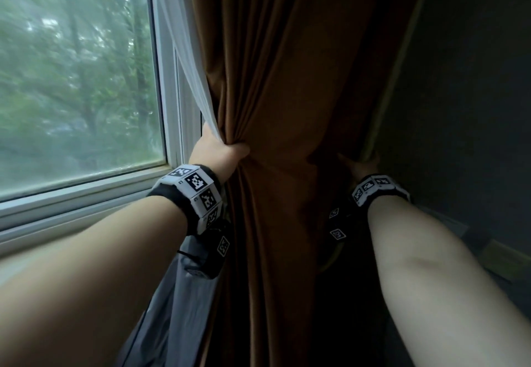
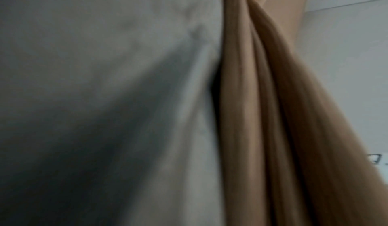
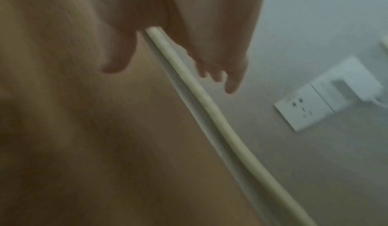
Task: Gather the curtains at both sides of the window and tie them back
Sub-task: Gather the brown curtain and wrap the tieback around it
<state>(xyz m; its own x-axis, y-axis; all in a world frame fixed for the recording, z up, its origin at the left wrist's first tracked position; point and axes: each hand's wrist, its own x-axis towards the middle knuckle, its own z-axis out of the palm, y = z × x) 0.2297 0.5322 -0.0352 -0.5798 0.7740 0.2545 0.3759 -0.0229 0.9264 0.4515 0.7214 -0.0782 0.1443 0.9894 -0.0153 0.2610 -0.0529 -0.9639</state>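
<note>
A brown curtain hangs to the right of the window, with a white sheer curtain along its left side. My left hand grips the brown folds and the sheer together at sill height. The left wrist view shows the bunched brown curtain beside the sheer curtain. My right hand is at the curtain's right edge, which has a pale trim. In the right wrist view that pale trim runs between thumb and straight fingers of the right hand, with the brown curtain under the thumb.
The window pane and its white sill are on the left. A dark wall stands right of the curtain. A wall socket with a white plug adapter sits behind the curtain edge. Grey cloth hangs below my left wrist.
</note>
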